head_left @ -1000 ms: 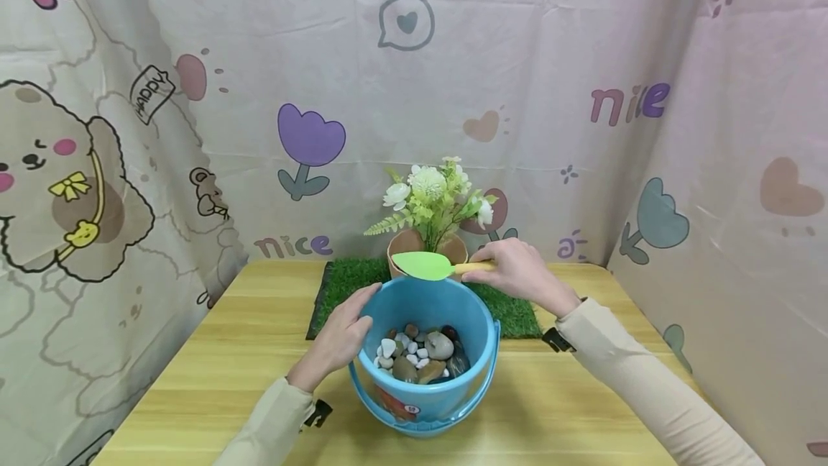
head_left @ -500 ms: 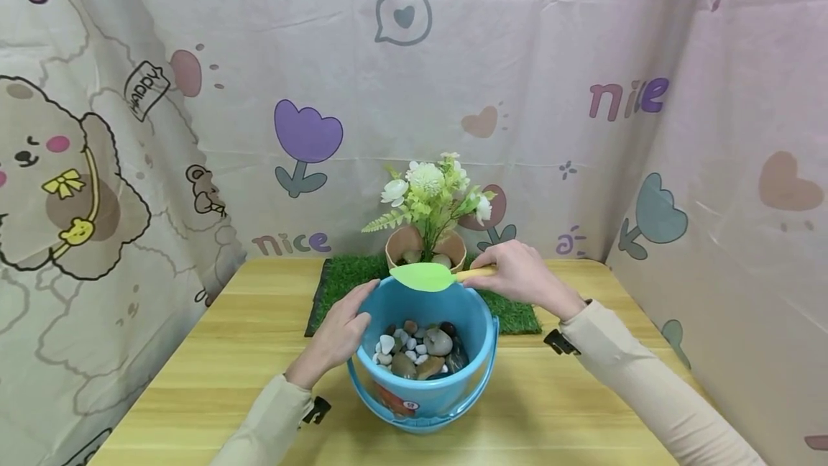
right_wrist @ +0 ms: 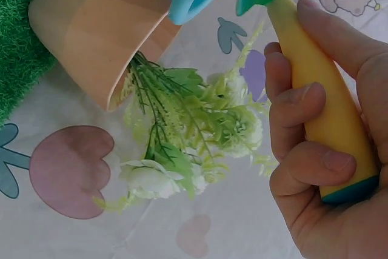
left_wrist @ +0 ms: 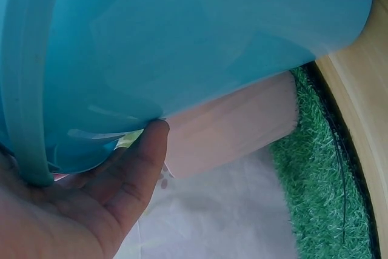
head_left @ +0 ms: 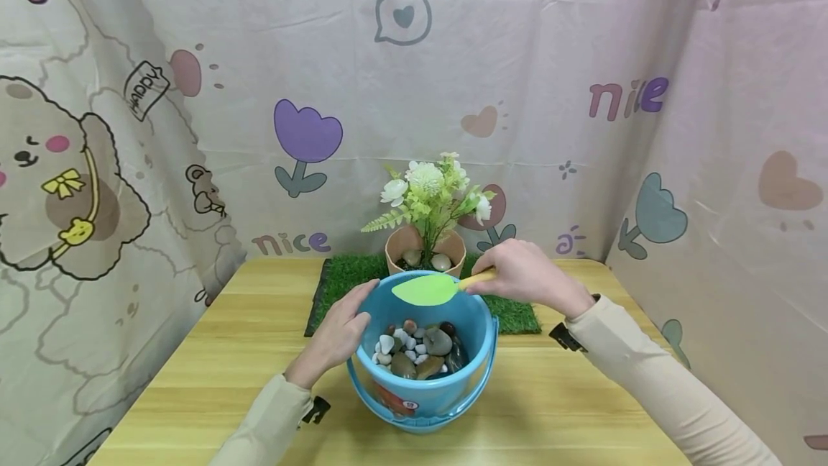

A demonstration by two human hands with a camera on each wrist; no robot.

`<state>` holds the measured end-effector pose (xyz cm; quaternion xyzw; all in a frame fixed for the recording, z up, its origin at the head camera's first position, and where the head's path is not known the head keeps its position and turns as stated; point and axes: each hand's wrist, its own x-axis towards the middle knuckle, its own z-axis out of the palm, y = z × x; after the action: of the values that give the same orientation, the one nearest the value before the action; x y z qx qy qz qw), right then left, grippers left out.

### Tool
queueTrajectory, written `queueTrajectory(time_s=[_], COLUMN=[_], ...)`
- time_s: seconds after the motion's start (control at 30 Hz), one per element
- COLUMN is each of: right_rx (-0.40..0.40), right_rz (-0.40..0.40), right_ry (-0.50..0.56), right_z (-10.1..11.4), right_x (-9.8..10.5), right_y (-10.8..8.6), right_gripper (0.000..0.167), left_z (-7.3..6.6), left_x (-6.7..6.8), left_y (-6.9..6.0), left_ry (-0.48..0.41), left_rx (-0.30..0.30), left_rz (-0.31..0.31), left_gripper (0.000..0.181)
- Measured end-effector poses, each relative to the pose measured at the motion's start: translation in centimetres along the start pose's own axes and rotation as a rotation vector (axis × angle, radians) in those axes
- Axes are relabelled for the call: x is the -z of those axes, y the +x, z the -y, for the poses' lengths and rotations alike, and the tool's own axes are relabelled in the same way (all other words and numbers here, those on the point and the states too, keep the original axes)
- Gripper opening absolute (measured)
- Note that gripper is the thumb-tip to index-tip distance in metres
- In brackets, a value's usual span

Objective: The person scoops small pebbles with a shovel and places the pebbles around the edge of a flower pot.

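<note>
A light blue bucket (head_left: 423, 401) stands on the wooden table with several stones (head_left: 414, 354) inside, some small and white, some larger and brown or grey. My left hand (head_left: 333, 336) holds its left rim, the thumb at the rim and the fingers along the outside; in the left wrist view, fingertips (left_wrist: 159, 130) touch the outer wall. My right hand (head_left: 524, 275) grips the yellow handle (right_wrist: 321, 95) of a garden trowel, fingers curled round it. The trowel's green blade (head_left: 425, 290) hangs over the bucket's far opening, pointing left, with no stone visible on it.
Behind the bucket, a terracotta-coloured pot (head_left: 404, 241) holds white flowers (head_left: 427, 178) and a couple of stones. It stands on a green artificial grass mat (head_left: 349, 279). Printed cloth (head_left: 550, 34) hangs at the back and both sides. The bucket's handle (head_left: 488, 372) is folded down.
My right hand has lowered the trowel slightly, bringing the blade from in front of the pot to over the bucket's mouth. The left hand stays at the rim. The view has shifted slightly.
</note>
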<state>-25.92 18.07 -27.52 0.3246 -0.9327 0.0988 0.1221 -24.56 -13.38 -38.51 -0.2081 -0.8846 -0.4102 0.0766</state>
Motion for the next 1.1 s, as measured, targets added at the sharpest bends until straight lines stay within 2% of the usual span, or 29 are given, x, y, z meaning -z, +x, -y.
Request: queueTrajectory(time_s=[0.23, 0.57, 0.83, 1.1], right_rx=[0.041, 0.040, 0.058, 0.020], right_rz=[0.066, 0.231, 0.376, 0.493], right_ry=[-0.017, -0.010, -0.026, 0.025], right_z=[0.5, 1.4, 2.0, 3.0], right_x=[0.5, 1.5, 1.4, 1.0], right_y=[0.0, 0.5, 0.8, 1.1], right_gripper=[0.016, 0.022, 0.051, 0.059], left_z=[0.0, 0.1, 0.0, 0.0], left_x=[0.0, 0.0, -0.1, -0.1], left_y=[0.0, -0.1, 0.0, -0.1], left_ry=[0.006, -0.004, -0.013, -0.017], left_rx=[-0.003, 0.001, -0.003, -0.002], left_rz=[-0.008, -0.004, -0.010, -0.011], left_gripper=[0.060, 0.059, 0.060, 0.060])
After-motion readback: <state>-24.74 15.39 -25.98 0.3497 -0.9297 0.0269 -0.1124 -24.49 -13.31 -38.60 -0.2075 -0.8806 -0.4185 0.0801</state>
